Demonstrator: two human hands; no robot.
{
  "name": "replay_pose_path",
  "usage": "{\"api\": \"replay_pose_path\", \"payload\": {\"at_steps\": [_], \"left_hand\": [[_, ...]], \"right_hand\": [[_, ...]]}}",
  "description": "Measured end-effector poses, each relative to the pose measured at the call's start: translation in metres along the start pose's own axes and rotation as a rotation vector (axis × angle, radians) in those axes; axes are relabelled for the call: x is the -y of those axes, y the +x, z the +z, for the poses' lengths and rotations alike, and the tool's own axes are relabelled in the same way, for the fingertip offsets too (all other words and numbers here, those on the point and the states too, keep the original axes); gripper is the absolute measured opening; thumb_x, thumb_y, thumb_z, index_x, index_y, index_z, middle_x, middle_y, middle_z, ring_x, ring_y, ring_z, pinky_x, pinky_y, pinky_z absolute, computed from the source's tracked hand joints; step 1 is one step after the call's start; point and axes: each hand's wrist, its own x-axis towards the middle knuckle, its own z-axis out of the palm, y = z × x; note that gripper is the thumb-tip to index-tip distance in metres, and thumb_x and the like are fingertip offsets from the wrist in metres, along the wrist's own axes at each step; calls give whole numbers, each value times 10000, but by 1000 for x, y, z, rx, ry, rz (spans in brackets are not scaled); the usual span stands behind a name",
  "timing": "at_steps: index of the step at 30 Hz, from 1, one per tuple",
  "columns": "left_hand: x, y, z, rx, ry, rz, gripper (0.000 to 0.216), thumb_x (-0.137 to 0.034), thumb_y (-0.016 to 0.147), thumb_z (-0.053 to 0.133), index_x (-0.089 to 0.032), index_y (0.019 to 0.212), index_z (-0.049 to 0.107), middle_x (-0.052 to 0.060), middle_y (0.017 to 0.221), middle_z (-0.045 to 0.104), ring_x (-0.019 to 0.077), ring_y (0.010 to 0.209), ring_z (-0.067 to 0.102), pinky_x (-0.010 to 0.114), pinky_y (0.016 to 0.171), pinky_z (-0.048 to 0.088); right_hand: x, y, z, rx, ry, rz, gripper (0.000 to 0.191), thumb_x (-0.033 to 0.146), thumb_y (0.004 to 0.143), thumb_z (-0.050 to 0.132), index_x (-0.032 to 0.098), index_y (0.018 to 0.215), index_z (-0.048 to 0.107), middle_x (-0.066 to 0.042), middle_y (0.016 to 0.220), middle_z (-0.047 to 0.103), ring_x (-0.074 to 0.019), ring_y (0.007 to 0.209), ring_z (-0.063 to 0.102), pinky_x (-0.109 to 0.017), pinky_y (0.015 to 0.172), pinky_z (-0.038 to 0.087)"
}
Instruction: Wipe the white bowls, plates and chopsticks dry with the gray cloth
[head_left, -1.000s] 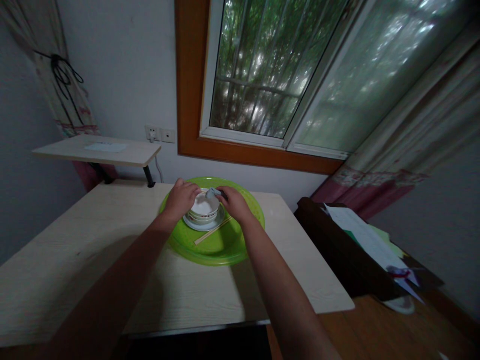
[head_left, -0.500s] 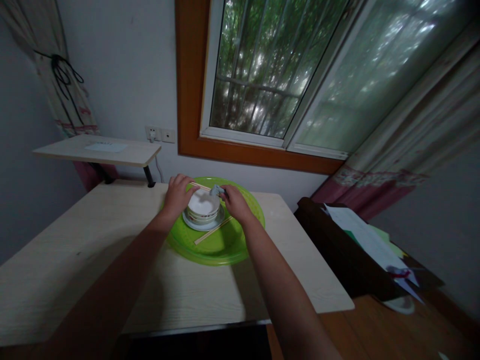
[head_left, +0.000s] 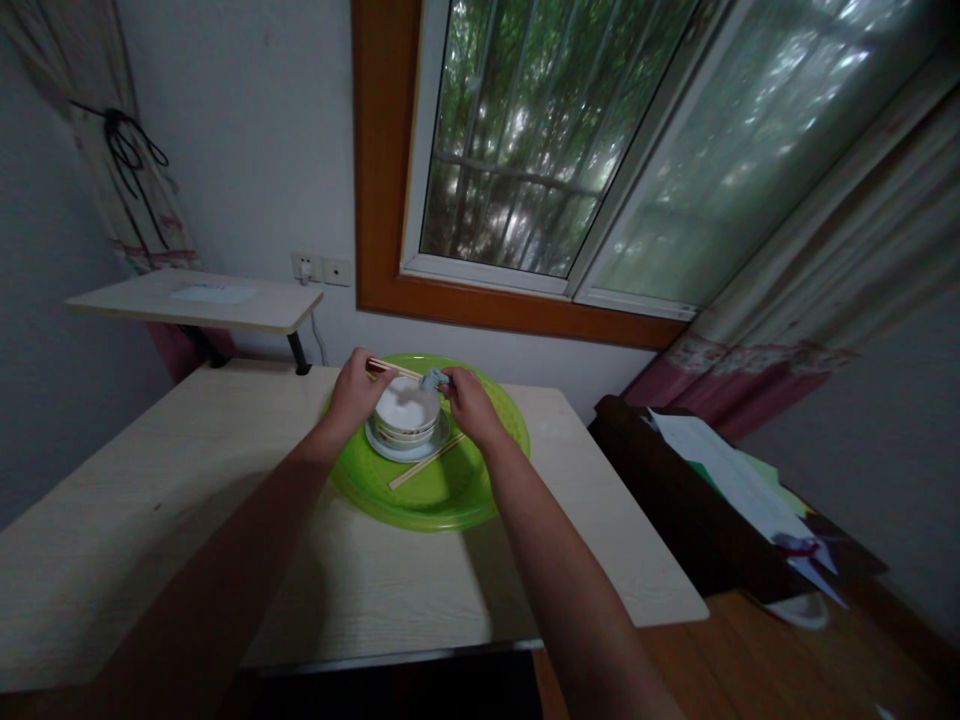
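My left hand (head_left: pixel 360 395) is closed on a pair of chopsticks (head_left: pixel 403 371), held slantwise above the far side of the stacked bowls. Their darker reddish ends show at the fingers. In my right hand (head_left: pixel 470 402) is a small crumpled grey-blue cloth (head_left: pixel 433 380), pinched at the other end of these chopsticks; the fingers partly hide where they meet. Below both hands, several white bowls (head_left: pixel 407 408) stand stacked on a pale plate (head_left: pixel 390 450). More chopsticks (head_left: pixel 424 464) lie to the right of the plate, on the round green tray (head_left: pixel 427 510).
The tray rests on a light wooden table (head_left: pixel 187 490). A small raised shelf (head_left: pixel 262 315) stands at the table's back left, below a wall socket (head_left: pixel 305 266). Behind is a barred window (head_left: pixel 525 180). Papers (head_left: pixel 720 470) lie on a dark piece of furniture at the right.
The chopsticks in my left hand now show more of their length, with their reddish ends visible. My left fingers have shifted slightly. My right hand and the cloth stay nearly in place.
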Motion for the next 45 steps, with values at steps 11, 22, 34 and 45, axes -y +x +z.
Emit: {"api": "replay_pose_path", "payload": {"at_steps": [11,22,34,45], "left_hand": [[-6,-3,-4,-68,-164,35,172,-356,914,535,-209,991,490,51,884,710,187,795,685,325,733,533],[-5,-8,-4,-107,-104,178,172,-365,980,447,-207,1045,457,61,868,746,184,746,716,311,678,552],[-11,-20,-4,13,146,683,101,-273,971,491,-198,1011,545,95,992,734,207,939,713,357,835,574],[-17,-14,-4,211,231,595,280,-358,958,528,-199,1167,627,99,1148,698,250,1116,602,432,1004,463]], "right_hand": [[2,2,-2,-36,-26,0,204,201,930,542,189,1104,647,-107,1073,685,-254,997,585,-394,911,465],[9,2,-11,-192,-12,48,251,216,914,570,188,1160,613,-112,1094,635,-250,1035,580,-393,944,479],[19,1,-3,72,10,-50,380,150,855,590,211,1230,613,-99,1161,672,-237,1061,609,-392,958,482],[18,2,-4,-223,336,166,222,237,839,574,215,1058,598,-40,995,685,-189,866,627,-324,815,518]]}}
